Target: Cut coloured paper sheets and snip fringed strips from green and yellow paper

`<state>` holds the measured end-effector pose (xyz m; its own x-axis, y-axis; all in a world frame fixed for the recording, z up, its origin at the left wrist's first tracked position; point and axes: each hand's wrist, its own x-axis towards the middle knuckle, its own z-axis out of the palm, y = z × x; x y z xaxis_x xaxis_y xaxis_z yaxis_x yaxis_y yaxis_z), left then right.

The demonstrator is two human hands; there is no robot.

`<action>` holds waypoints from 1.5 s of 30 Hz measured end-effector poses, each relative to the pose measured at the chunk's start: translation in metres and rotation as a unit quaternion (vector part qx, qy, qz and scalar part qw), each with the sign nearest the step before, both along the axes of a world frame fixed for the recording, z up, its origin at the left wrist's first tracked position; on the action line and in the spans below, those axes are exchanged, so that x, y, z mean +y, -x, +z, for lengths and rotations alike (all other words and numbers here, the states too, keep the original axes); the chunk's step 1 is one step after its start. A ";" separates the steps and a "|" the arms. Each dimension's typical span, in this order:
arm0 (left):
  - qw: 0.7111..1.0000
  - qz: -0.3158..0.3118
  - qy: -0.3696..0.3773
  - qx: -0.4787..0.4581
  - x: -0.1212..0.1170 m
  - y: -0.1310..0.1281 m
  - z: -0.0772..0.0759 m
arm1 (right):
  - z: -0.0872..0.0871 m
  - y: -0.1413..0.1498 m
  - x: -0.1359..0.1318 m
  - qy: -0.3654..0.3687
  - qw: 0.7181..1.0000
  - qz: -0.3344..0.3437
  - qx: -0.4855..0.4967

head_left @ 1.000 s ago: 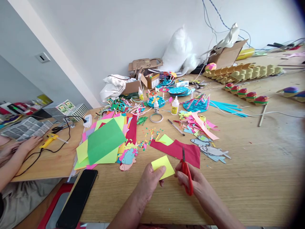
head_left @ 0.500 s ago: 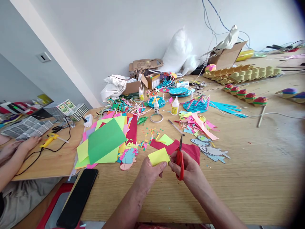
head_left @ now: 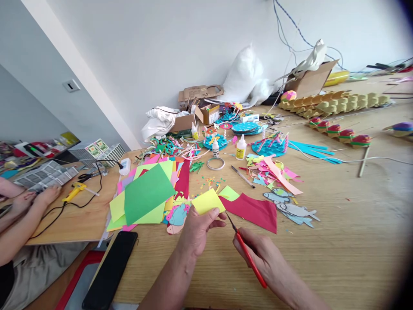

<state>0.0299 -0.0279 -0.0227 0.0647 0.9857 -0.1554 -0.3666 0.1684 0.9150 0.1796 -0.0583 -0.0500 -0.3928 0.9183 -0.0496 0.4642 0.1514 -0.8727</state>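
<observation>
My left hand (head_left: 200, 228) pinches a small yellow piece of paper (head_left: 207, 201) between thumb and fingers. In my right hand (head_left: 260, 254) are red-handled scissors (head_left: 249, 257), their dark tips pointing up and left at the paper's right edge. Whether the blades touch the paper I cannot tell. Just beyond my hands lies a dark red sheet (head_left: 254, 211), with a light green scrap (head_left: 229, 193) at its left end. Paper fish cut-outs (head_left: 177, 217) sit left of my left hand, and grey-blue fish (head_left: 295, 211) lie to the right.
A stack of coloured paper topped by a green sheet (head_left: 148, 193) lies left. Glue bottles (head_left: 241, 148), a tape roll (head_left: 215, 163), a pen (head_left: 242, 176) and paper scraps (head_left: 271, 172) spread behind. A black phone (head_left: 111, 269) rests at the near left. Another person's hands (head_left: 35, 200) work at far left.
My right hand has turned the scissors from upright to slanting, tips now toward the paper. My left hand has shifted slightly left with the yellow paper. The view has swung a little left.
</observation>
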 end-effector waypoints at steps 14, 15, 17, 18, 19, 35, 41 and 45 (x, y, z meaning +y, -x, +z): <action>1.000 -0.022 0.007 -0.018 -0.003 -0.003 -0.003 | 0.004 0.003 0.008 -0.032 0.999 0.004 -0.030; 1.000 -0.023 0.006 -0.020 -0.003 -0.003 -0.003 | 0.003 0.003 0.008 -0.032 0.999 0.004 -0.030; 0.999 -0.024 0.007 -0.023 -0.002 -0.003 -0.004 | 0.001 0.003 0.007 -0.031 0.999 0.004 -0.028; 0.999 -0.024 0.007 -0.024 -0.002 -0.003 -0.004 | 0.000 0.003 0.007 -0.030 0.999 0.004 -0.026; 0.999 -0.025 0.008 -0.025 -0.002 -0.003 -0.005 | -0.001 0.003 0.007 -0.029 0.999 0.003 -0.026; 0.998 -0.039 0.026 -0.030 -0.002 -0.004 -0.010 | -0.011 0.004 0.006 -0.030 0.999 -0.025 -0.004; 0.998 -0.045 0.034 -0.033 -0.002 -0.005 -0.010 | -0.006 0.003 0.005 -0.030 0.999 -0.041 -0.002; 0.999 -0.045 0.023 -0.010 -0.002 -0.001 -0.013 | -0.008 0.004 0.004 -0.033 0.998 -0.049 0.005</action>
